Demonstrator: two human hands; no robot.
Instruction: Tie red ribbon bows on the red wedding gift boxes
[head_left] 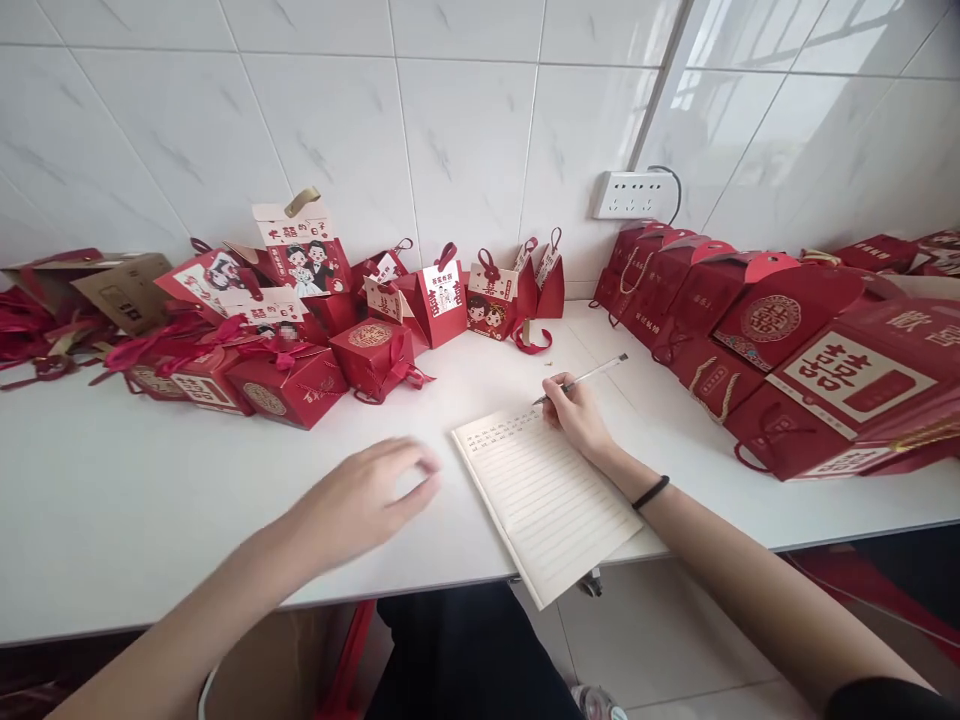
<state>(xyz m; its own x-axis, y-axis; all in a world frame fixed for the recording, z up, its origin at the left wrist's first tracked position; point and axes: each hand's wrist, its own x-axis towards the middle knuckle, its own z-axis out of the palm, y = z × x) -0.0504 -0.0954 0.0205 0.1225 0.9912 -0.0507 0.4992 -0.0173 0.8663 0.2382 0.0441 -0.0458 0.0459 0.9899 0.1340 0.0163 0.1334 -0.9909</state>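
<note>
A lined notebook (559, 510) lies tilted on the white table, its lower corner jutting past the front edge. Handwriting fills the top few lines; the lines below are bare. My right hand (576, 412) rests at the notebook's upper right, fingers closed around a clear pen (596, 371) whose tip points down at the page's top edge. Left of the notebook, my left hand (379, 495) hovers over the table, slightly blurred. Its fingers are curved with a gap between thumb and forefinger, and nothing is in it.
Red gift boxes (289, 385) with ribbons crowd the back left of the table (187, 530). Small bags (442, 300) stand along the tiled wall. At right, a row of larger red boxes (765, 320) leans together. A white power strip (635, 195) is on the wall.
</note>
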